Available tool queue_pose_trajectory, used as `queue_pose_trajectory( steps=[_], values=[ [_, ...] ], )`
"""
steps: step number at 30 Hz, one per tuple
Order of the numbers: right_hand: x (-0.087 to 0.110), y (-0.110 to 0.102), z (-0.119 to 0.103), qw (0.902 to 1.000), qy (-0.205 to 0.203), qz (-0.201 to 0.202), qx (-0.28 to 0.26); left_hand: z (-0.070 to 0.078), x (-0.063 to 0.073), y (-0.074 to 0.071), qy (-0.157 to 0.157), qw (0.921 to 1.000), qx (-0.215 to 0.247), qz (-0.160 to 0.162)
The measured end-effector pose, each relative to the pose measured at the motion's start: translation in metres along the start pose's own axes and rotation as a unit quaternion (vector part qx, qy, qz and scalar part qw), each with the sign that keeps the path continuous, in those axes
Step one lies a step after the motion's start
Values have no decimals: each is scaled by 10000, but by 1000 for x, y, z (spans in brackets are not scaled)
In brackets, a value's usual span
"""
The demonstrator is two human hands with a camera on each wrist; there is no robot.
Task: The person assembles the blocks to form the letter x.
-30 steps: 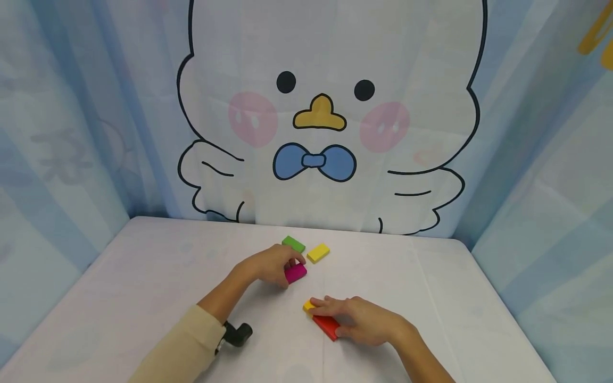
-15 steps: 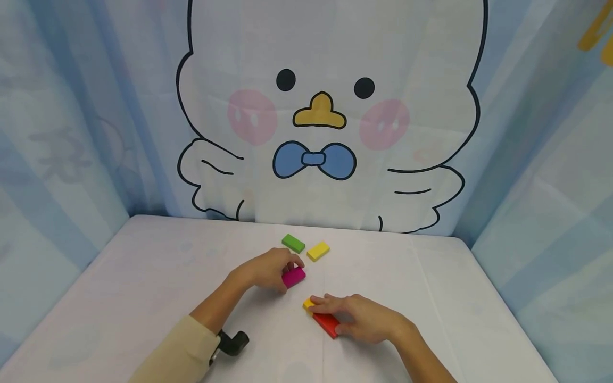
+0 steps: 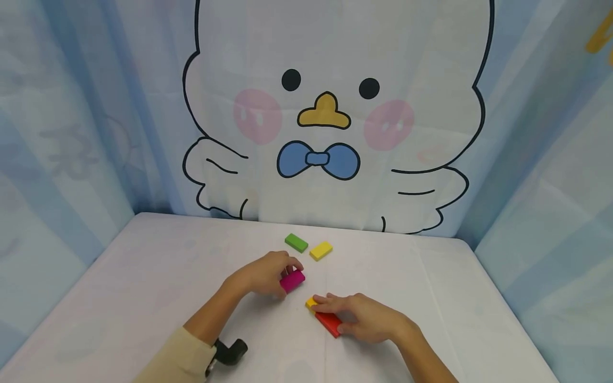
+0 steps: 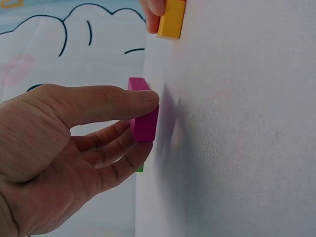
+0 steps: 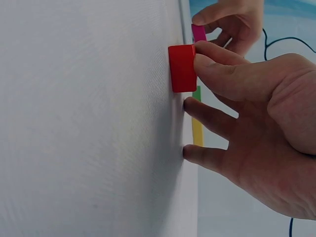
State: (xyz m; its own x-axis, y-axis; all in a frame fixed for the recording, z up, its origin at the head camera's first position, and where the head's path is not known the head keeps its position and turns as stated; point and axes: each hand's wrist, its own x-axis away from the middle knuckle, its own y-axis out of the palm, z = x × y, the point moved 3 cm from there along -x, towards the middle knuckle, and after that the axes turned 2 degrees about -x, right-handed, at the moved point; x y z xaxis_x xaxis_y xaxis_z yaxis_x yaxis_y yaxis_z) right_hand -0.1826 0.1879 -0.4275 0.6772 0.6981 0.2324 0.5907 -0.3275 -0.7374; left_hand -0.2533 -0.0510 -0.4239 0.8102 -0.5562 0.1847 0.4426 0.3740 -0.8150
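Note:
My left hand pinches a magenta block between thumb and fingers. In the left wrist view, the magenta block appears raised slightly off the table, with a shadow beside it. My right hand holds a red block, thumb at its near side and other fingertips down on the table. An orange-yellow block lies end to end with the red one, partly under the index finger. Seen from the right wrist, the end of the red block faces the camera and hides the orange-yellow block.
Beyond the left hand lie a green block and a yellow block, close together on the white tabletop. A printed curtain hangs along the table's far edge. A black device sits at the left wrist.
My left hand has drawn the magenta block a little nearer and to the left, away from the green and yellow blocks. The right hand stays on the red and orange-yellow blocks.

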Motion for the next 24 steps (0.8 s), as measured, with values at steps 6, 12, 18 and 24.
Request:
queue_pose_trajectory(
  steps=[6,12,18,24],
  values=[
    [0,0,2,10000,24,32,35,4,9,1,-19,10000,18,33],
    [0,0,2,10000,69,42,34,8,16,4,-14,9999,111,-32],
    [1,-1,1,9999,-48,80,71,11,22,8,66,9998,131,-139],
    [2,-1,0,9999,-53,80,57,14,28,9,65,9997,116,-215]
  ],
)
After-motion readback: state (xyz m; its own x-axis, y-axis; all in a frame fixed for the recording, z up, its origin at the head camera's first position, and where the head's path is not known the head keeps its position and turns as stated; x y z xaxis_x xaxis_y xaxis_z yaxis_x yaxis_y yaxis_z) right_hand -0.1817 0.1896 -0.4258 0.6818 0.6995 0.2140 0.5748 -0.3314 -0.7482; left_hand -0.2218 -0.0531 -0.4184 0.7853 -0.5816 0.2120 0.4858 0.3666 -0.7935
